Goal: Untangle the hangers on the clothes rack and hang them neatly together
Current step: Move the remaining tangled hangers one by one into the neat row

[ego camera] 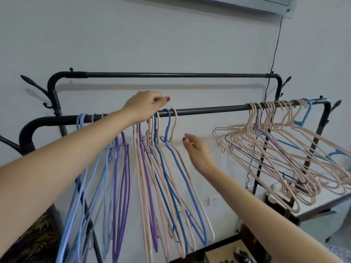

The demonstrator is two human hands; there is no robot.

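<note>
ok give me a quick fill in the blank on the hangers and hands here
1. The left hand rests on the ____ rail of the rack.
2. The tangled bunch at the rail's right end is mostly ____ in colour.
3. The right hand holds ____.
4. The hanger nearest the rail's right end is ____.

Missing words: front; pink; nothing; blue

Both forearms are bare right down to the bottom edge of the view, with no sleeve showing on either. The left hand (144,108) has a thumbnail painted glossy red. The right hand (197,149) shows the same red polish on one nail, slightly blurred.
</note>
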